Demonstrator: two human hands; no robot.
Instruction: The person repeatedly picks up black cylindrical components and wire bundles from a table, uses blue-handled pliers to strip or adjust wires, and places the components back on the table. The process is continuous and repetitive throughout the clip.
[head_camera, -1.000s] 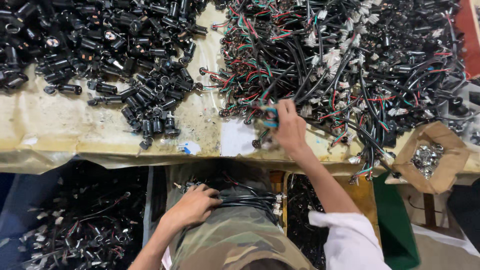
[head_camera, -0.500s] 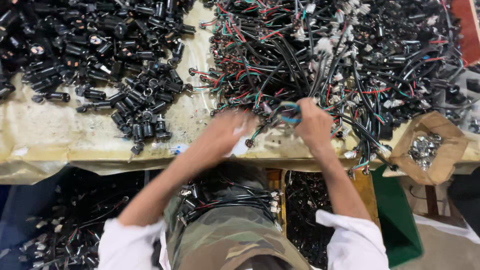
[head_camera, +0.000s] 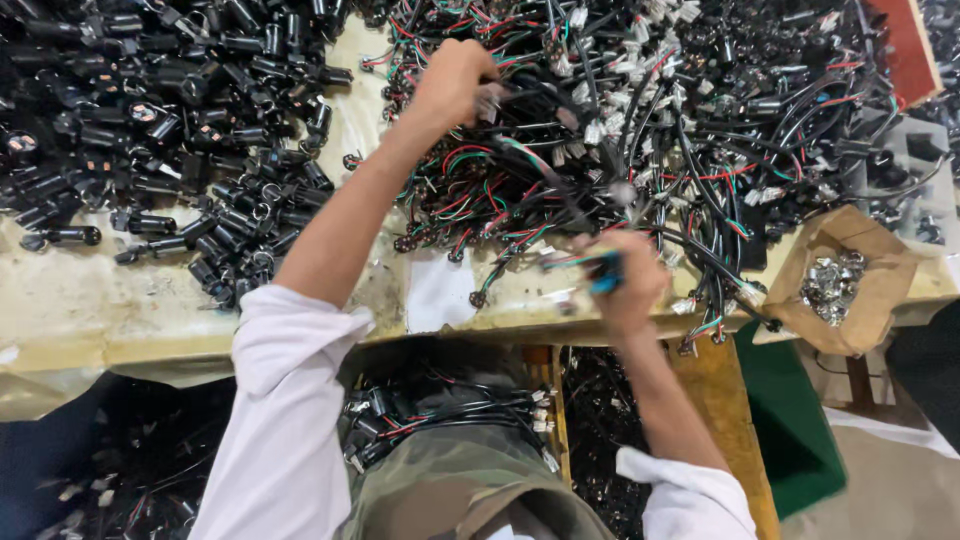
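Note:
My left hand (head_camera: 452, 82) reaches far out over the table and closes on a black cable in the tangled heap of wire harnesses (head_camera: 640, 110). My right hand (head_camera: 625, 282) stays near the table's front edge, gripping a small blue-handled tool (head_camera: 606, 272) with a few coloured wires at its tip. A bundle of black cables with white plugs (head_camera: 450, 415) lies across my lap.
A pile of black cylindrical parts (head_camera: 150, 130) covers the table's left side. A brown paper bag of small metal pieces (head_camera: 838, 285) sits at the right edge. A white paper scrap (head_camera: 438, 292) lies near the front edge. Bins of dark parts sit below the table.
My left hand rose from my lap, passed the table edge and now stretches up into the wire heap. My right hand has stayed near the front edge with the blue tool.

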